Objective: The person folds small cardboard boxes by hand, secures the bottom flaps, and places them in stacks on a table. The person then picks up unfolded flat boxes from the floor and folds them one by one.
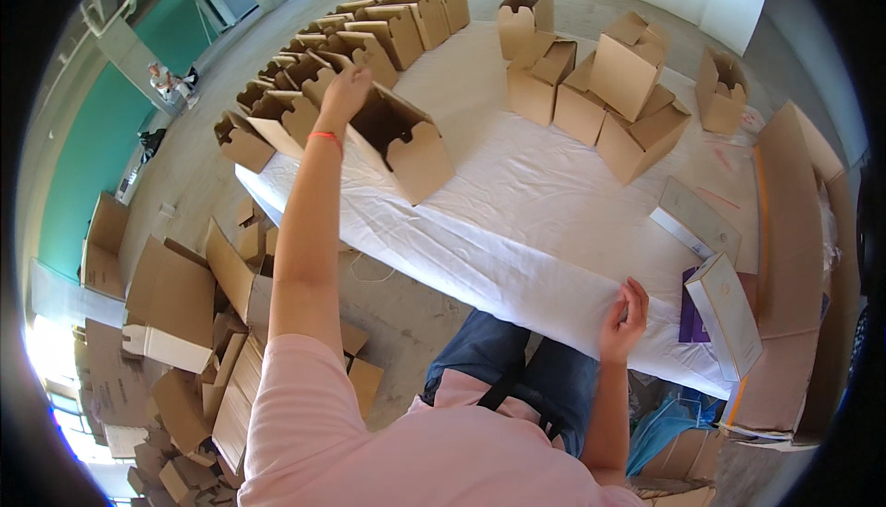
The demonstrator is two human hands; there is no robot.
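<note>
Though illegible, marking (726,288) on white box (731,324)

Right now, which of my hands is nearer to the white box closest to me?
Right. Your right hand is left of the white box, apart from it. Your left hand is much farther away, across the table at an open brown box.

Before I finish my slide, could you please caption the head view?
Left hand holding an open cardboard box beside rows of boxes on a white-clothed table, right hand by the near edge.
</note>
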